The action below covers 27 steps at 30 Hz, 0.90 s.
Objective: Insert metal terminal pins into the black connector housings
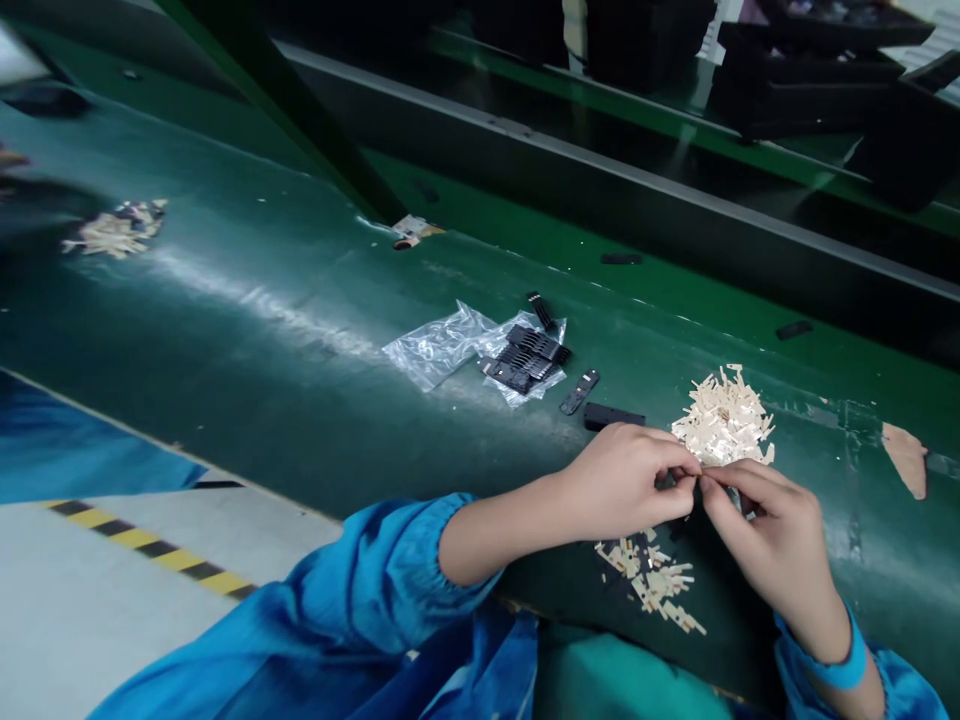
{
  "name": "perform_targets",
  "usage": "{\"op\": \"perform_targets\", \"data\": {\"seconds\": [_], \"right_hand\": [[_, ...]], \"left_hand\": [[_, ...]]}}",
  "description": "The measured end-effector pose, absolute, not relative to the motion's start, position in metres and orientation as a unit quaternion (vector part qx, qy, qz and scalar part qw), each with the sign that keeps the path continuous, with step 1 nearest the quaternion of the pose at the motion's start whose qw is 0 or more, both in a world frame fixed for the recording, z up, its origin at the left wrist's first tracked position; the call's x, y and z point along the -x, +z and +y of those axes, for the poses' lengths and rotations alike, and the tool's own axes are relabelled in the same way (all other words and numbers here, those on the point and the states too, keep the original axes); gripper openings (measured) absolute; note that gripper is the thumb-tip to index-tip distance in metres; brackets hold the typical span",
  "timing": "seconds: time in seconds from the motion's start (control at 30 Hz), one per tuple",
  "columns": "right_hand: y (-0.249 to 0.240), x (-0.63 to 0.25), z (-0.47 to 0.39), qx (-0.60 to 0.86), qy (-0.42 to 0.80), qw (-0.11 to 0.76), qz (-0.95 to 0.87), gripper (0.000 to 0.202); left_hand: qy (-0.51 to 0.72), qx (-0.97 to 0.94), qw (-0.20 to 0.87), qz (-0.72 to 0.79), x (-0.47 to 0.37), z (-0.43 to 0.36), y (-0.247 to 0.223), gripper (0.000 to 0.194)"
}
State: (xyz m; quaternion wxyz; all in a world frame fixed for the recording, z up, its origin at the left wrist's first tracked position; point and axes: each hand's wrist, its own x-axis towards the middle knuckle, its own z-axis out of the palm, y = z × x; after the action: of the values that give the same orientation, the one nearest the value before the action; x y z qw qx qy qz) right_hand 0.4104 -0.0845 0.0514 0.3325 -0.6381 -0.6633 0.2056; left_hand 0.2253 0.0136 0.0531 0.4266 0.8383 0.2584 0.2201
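My left hand (pixel 630 478) and my right hand (pixel 772 525) meet at the fingertips, each in a pinch. What they hold between them is too small and too covered by the fingers to make out. Right behind the fingers rises a pile of small cream-coloured flat pieces (pixel 724 415). A smaller scatter of cream pieces (pixel 656 580), mixed with dark bits, lies below my hands. Beside my left hand's knuckles is a black oblong part (pixel 611 416), and a slim black part with small marks (pixel 580 392) lies just left of it.
Stacked black parts (pixel 529 355) lie on a clear plastic bag (pixel 442 345) on the green table (pixel 300 420). Another cream pile (pixel 124 230) sits far left. A green post (pixel 292 110) stands at the table's back. Black trays (pixel 810 90) are at the upper right.
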Motion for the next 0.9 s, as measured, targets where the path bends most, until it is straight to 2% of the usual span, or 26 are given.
{"op": "perform_targets", "data": {"seconds": [0.13,0.27,0.37,0.43,0.5,0.6,0.63,0.73,0.9], "right_hand": [[0.050,-0.409,-0.083,0.658,0.287,0.348,-0.603,0.016],[0.046,-0.415,-0.081,0.678,0.270,0.357,-0.583,0.016],[0.040,-0.429,-0.077,0.732,0.171,0.315,-0.579,0.014],[0.036,-0.439,-0.075,0.772,0.099,0.250,-0.576,0.022],[0.036,-0.442,-0.073,0.764,0.084,0.228,-0.598,0.027],[0.041,-0.435,-0.074,0.650,0.166,0.340,-0.659,0.013],[0.044,-0.431,-0.074,0.606,0.196,0.385,-0.668,0.018],[0.051,-0.421,-0.077,0.539,0.236,0.465,-0.661,0.020],[0.052,-0.423,-0.081,0.559,0.282,0.495,-0.603,0.011]], "left_hand": [[0.215,-0.879,0.364,0.223,-0.226,0.011,0.048,0.024],[0.221,-0.877,0.362,0.226,-0.226,0.010,0.048,0.024],[0.255,-0.813,0.443,0.277,-0.225,0.014,0.052,0.020],[0.265,-0.733,0.540,0.318,-0.225,0.018,0.055,0.015],[0.231,-0.628,0.666,0.329,-0.226,0.021,0.057,0.015],[0.155,-0.456,0.822,0.303,-0.230,0.022,0.055,0.021],[0.138,-0.412,0.850,0.298,-0.231,0.021,0.054,0.021],[0.103,-0.338,0.889,0.291,-0.234,0.017,0.048,0.018],[0.053,-0.346,0.898,0.266,-0.238,0.012,0.045,0.021]]}}
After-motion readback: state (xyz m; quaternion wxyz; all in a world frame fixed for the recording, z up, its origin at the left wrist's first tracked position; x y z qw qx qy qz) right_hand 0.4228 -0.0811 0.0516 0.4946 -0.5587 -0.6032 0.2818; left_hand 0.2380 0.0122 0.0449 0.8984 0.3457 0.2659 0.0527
